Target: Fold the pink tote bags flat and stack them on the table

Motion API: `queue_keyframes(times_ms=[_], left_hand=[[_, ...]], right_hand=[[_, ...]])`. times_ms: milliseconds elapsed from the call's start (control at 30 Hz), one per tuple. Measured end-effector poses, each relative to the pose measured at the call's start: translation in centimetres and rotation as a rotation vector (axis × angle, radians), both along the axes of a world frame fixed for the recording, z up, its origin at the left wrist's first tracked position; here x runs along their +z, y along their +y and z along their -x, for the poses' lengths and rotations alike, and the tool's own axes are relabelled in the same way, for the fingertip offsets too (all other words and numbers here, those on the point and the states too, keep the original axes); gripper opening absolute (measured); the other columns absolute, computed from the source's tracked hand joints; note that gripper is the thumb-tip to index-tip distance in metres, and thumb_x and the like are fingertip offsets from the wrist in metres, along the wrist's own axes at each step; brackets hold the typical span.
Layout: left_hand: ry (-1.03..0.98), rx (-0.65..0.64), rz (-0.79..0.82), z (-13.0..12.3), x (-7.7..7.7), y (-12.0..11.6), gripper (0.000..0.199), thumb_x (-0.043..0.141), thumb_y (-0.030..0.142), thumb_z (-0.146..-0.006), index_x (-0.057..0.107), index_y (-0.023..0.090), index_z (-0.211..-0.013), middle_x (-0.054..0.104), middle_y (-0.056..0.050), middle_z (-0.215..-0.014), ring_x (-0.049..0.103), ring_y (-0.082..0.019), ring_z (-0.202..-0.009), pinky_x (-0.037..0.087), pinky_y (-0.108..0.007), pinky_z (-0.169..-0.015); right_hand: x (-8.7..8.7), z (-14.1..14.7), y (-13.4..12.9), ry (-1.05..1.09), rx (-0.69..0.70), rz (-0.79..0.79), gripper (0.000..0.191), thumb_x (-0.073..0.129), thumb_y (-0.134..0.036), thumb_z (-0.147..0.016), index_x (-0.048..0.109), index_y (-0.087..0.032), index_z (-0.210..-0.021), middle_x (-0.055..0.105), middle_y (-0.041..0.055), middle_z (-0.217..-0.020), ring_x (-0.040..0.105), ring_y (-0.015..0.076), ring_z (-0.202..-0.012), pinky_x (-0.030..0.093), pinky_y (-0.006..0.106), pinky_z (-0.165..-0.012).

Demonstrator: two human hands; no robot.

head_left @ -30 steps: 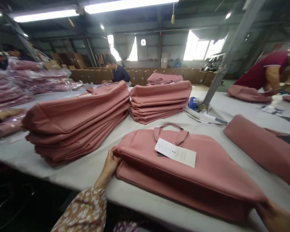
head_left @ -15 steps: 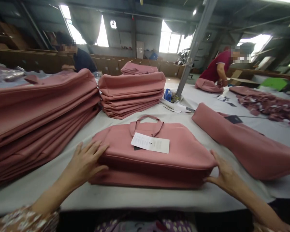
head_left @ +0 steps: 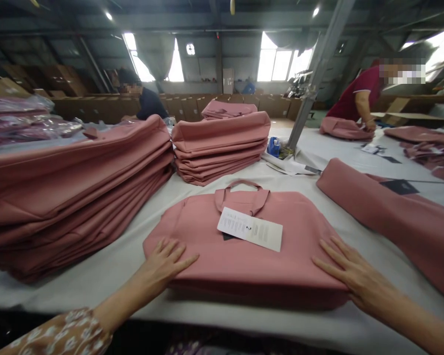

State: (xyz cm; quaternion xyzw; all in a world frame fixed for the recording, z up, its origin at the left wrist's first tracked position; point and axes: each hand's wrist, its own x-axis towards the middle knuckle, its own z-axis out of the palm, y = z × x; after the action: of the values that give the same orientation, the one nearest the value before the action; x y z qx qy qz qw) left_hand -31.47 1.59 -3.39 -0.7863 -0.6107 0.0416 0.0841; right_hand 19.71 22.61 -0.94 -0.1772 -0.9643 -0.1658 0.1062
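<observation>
A pink handbag point(head_left: 266, 266) lies on its side in front of me, its looped handle point(head_left: 261, 199) pointing away. A white printed tag point(head_left: 249, 229) rests on its upper face, with the edge of a dark label under it. On the bag's left end my left hand point(head_left: 168, 261) presses with fingers spread. My right hand point(head_left: 350, 271) lies flat on the right end, its fingers apart as well. Neither hand is closed around anything.
Tall stacks of folded pink bags stand at the left point(head_left: 77, 187) and behind the bag point(head_left: 222, 143). Another pink bag point(head_left: 388, 212) lies at the right on the white-covered table point(head_left: 140, 291). A metal post point(head_left: 311, 93) rises beyond. Two co-workers, one in a red shirt point(head_left: 355, 98), are farther back.
Both hands have shifted from the bag's ends and front edge onto its upper face. The bag's front side is lower and flatter, and the bag sits nearer. The view has turned slightly left.
</observation>
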Motion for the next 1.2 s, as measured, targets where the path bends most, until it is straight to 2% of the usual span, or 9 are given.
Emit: queue_keyframes(times_ms=[233,367,467,567,700,767,933,1067,1200], left_hand=[[0.041,0.069,-0.061,0.0,-6.0,-2.3,0.084,0.051,-0.002,-0.078,0.036,0.051,-0.142,0.038,-0.011,-0.153,0.034,-0.042,-0.139,0.036,-0.056,-0.106],[-0.068,0.031,-0.034,1.0,-6.6,-1.8,0.066,0.068,0.043,-0.083,0.040,0.047,-0.142,0.029,-0.014,-0.158,0.030,-0.047,-0.140,0.036,-0.063,-0.104],[-0.096,0.089,0.073,-0.1,-5.2,-1.1,0.081,0.059,0.077,-0.073,0.045,0.038,-0.142,0.035,-0.021,-0.154,0.031,-0.051,-0.138,0.033,-0.072,-0.102],[-0.146,0.036,0.184,-4.2,-1.8,1.3,0.090,0.050,0.083,-0.075,0.047,0.024,-0.143,0.038,-0.024,-0.150,0.035,-0.047,-0.137,0.030,-0.071,-0.106],[-0.358,-0.377,0.363,-13.9,3.6,7.7,0.081,0.043,0.074,-0.087,0.033,0.025,-0.150,0.031,-0.014,-0.156,0.036,-0.033,-0.141,0.039,-0.051,-0.111],[-0.431,-0.560,0.412,-19.2,4.7,11.0,0.086,0.046,0.073,-0.087,0.020,0.027,-0.154,0.022,-0.012,-0.160,0.027,-0.031,-0.145,0.035,-0.050,-0.115],[-0.337,-0.625,0.345,-27.2,0.3,14.6,0.104,0.063,0.063,-0.082,0.005,0.017,-0.156,0.012,-0.018,-0.160,0.015,-0.037,-0.147,0.026,-0.057,-0.117],[-0.220,-0.689,-0.075,-26.7,-4.2,14.1,0.085,0.056,0.049,-0.091,0.012,0.015,-0.155,0.023,-0.014,-0.159,0.025,-0.030,-0.146,0.030,-0.045,-0.115],[-0.133,-0.751,-0.321,-25.9,-4.9,14.1,0.082,0.054,0.056,-0.090,0.027,0.010,-0.152,0.035,-0.016,-0.154,0.033,-0.030,-0.142,0.029,-0.041,-0.112]], right_hand=[[-4.9,-1.1,-1.9,-0.012,-0.066,-0.005,0.069,0.053,-0.014,-0.080,0.042,-0.029,-0.146,0.020,0.0134,-0.160,0.024,0.0457,-0.141,0.039,0.062,-0.100],[-6.9,-0.5,-2.6,-0.026,-0.127,-0.022,0.076,0.074,-0.042,-0.077,0.044,-0.025,-0.145,0.025,0.0227,-0.156,0.019,0.0521,-0.140,0.036,0.069,-0.096],[-7.0,-0.1,-3.1,-0.018,-0.166,0.009,0.082,0.081,-0.042,-0.073,0.045,-0.025,-0.144,0.029,0.0242,-0.153,0.014,0.0508,-0.142,0.034,0.071,-0.098],[-6.6,0.4,-3.5,0.014,-0.186,0.071,0.079,0.080,-0.043,-0.076,0.045,-0.026,-0.144,0.032,0.0238,-0.152,0.012,0.0476,-0.143,0.034,0.071,-0.100],[-5.9,1.3,-4.2,0.043,-0.273,0.245,0.069,0.078,-0.040,-0.080,0.049,-0.026,-0.141,0.033,0.0213,-0.153,0.014,0.0456,-0.144,0.027,0.073,-0.105],[-5.4,1.9,-4.8,0.073,-0.312,0.341,0.066,0.075,-0.038,-0.082,0.049,-0.024,-0.141,0.033,0.0199,-0.153,0.011,0.0443,-0.145,0.020,0.075,-0.107],[-2.9,1.5,-6.8,0.386,-0.339,0.697,0.055,0.061,-0.027,-0.086,0.051,-0.018,-0.139,0.041,0.0122,-0.150,0.022,0.0330,-0.145,0.022,0.059,-0.117],[-1.7,-1.7,-5.4,0.891,-0.727,0.838,0.040,0.042,-0.032,-0.094,0.064,-0.016,-0.123,0.066,0.0116,-0.124,0.062,0.0241,-0.113,0.050,0.038,-0.099],[-1.8,-4.0,-0.3,0.844,-1.067,0.844,0.038,0.041,-0.032,-0.091,0.072,-0.011,-0.101,0.073,0.0100,-0.093,0.068,0.0248,-0.086,0.053,0.034,-0.077]])
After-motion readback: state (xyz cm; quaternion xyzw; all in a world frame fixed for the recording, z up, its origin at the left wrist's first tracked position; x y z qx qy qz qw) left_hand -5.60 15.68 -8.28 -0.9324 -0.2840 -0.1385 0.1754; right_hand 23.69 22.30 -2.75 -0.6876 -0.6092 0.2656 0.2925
